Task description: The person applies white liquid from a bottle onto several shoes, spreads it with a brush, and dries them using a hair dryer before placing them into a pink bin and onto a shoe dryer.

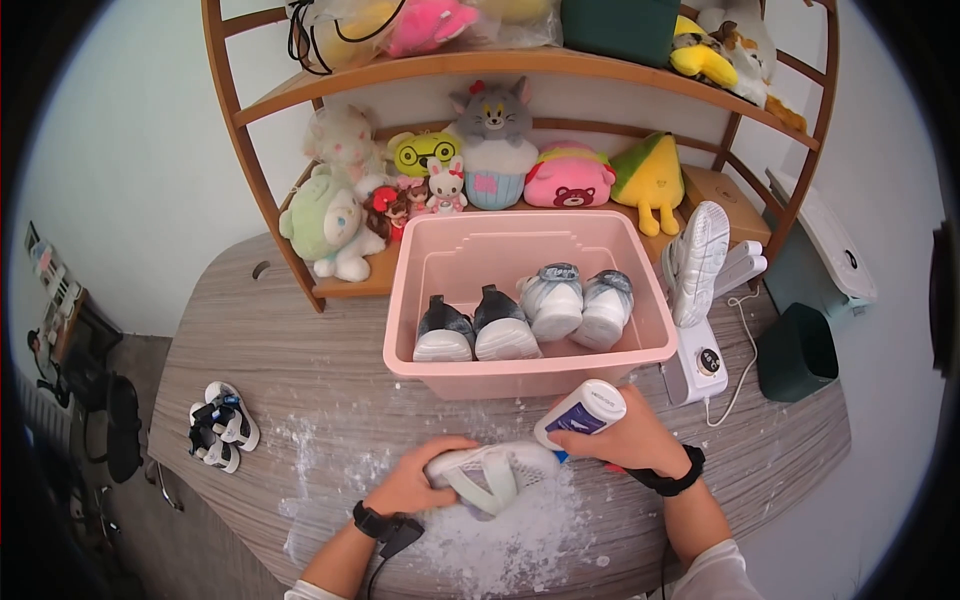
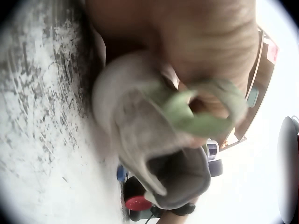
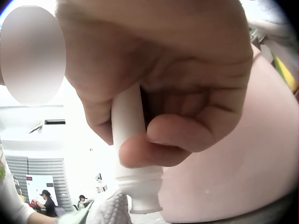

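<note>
My left hand (image 1: 415, 482) grips a small white shoe (image 1: 535, 462) by one end, low over the table. A pale green strap (image 2: 205, 119) crosses the shoe, and its dark opening shows in the left wrist view. In my right hand (image 1: 650, 440) is a white squeeze bottle (image 1: 603, 402) with a purple label, held tilted over the shoe's other end. The right wrist view shows fingers curled round the bottle, its narrow end right at the shoe's mesh (image 3: 112, 210). White powdery residue (image 1: 520, 550) covers the table under the shoe.
A pink bin (image 1: 530, 378) holding two pairs of shoes stands just beyond my hands. Small sandals (image 1: 222, 425) lie at the left. A white shoe stands upright on a white device (image 1: 695, 365) with a cord, beside a dark green bin (image 1: 797, 355). Behind is a shelf of plush toys.
</note>
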The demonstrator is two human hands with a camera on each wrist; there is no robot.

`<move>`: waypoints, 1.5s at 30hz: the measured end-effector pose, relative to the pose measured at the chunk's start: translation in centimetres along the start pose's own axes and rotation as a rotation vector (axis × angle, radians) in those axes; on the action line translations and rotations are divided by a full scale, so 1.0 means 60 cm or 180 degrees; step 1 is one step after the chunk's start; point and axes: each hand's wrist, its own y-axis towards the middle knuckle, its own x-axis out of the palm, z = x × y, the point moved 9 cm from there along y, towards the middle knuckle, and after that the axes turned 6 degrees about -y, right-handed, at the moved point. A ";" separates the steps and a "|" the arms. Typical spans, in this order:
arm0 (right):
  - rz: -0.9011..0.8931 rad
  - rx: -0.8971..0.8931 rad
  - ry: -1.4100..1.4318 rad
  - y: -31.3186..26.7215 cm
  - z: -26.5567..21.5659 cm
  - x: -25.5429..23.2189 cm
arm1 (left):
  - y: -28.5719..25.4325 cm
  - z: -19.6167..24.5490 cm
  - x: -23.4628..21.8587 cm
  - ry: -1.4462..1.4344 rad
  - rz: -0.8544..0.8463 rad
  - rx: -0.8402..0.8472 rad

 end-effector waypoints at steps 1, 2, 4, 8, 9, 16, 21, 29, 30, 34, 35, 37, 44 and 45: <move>-0.0200 0.0056 0.0227 -0.003 -0.008 0.007 | 0.000 0.003 -0.009 0.0089 0.0155 0.0117; -0.0400 0.0108 0.0457 -0.006 -0.013 0.015 | -0.002 0.008 -0.018 0.0184 0.0312 0.0234; -0.0412 0.0052 0.0396 -0.007 -0.019 0.017 | 0.001 0.020 -0.022 0.0479 0.0368 0.0401; -0.0262 0.0215 0.0634 -0.013 -0.022 0.008 | 0.005 0.042 -0.020 0.1191 0.0384 0.0839; -0.0279 0.0216 0.0635 -0.014 -0.020 0.008 | 0.005 0.042 -0.020 0.1186 0.0397 0.0830; -0.0512 -0.0219 -0.0009 -0.014 -0.032 0.025 | 0.009 0.028 -0.028 0.1268 0.0517 0.0581; -0.0544 -0.0105 0.0018 -0.015 -0.024 0.027 | 0.005 0.013 -0.039 0.1063 0.0808 0.0290; -0.0802 -0.0456 0.0122 -0.020 -0.041 0.042 | -0.015 -0.031 -0.108 0.0645 0.2042 0.0096; -0.0823 -0.0468 0.0120 -0.019 -0.041 0.045 | -0.016 -0.031 -0.109 0.0640 0.2066 0.0094; -0.0880 -0.0673 -0.0002 -0.019 -0.049 0.057 | -0.016 -0.021 -0.107 0.0904 0.1987 0.0046; -0.0811 -0.0877 -0.0148 -0.020 -0.060 0.059 | -0.012 -0.014 -0.100 0.1058 0.1787 0.0117; -0.0957 -0.0874 -0.0117 -0.021 -0.067 0.072 | -0.005 -0.005 -0.085 0.0944 0.1554 0.0260; -0.1131 -0.0920 -0.0030 -0.024 -0.070 0.095 | 0.001 -0.013 -0.070 0.0885 0.1177 0.0270; -0.1147 -0.0918 -0.0029 -0.024 -0.071 0.097 | 0.000 -0.013 -0.071 0.0876 0.1188 0.0263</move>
